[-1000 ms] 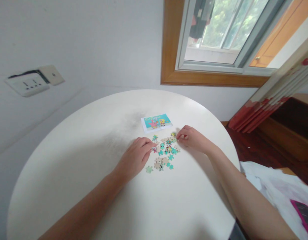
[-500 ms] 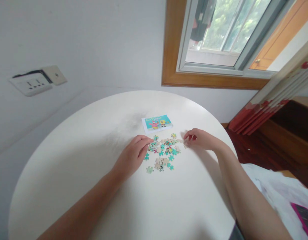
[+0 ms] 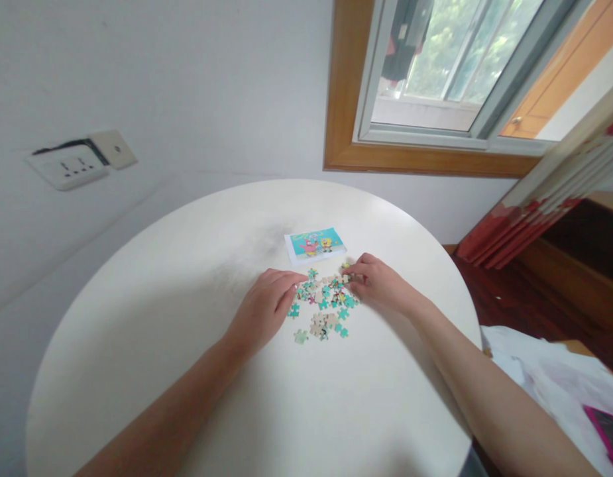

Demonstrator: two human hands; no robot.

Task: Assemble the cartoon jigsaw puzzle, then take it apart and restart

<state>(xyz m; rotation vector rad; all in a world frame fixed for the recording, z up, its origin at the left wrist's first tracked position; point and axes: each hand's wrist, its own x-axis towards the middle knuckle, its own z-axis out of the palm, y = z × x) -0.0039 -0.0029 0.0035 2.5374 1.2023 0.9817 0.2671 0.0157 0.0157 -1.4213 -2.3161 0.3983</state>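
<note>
A loose heap of jigsaw puzzle pieces (image 3: 323,305), teal, beige and multicoloured, lies on the white round table (image 3: 211,384). At the heap's left edge rests my left hand (image 3: 266,308), fingers stretched over the pieces and thumb just below them; no held piece shows. My right hand (image 3: 378,285) is at the right edge, its fingers bent and the thumb apart from the index finger, fingertips touching or just over some pieces. Behind the heap lies a reference picture card (image 3: 316,245) with a pink starfish and a yellow sponge figure.
The table's far edge is close to a white wall (image 3: 226,86) with a socket (image 3: 72,165). A wood-framed window (image 3: 350,149) is at the back right, beside a red and white curtain (image 3: 509,225). White cloth (image 3: 529,377) lies right of the table.
My right hand has moved left, from beside the heap onto its right edge, covering some pieces there. My left hand stays almost where it was.
</note>
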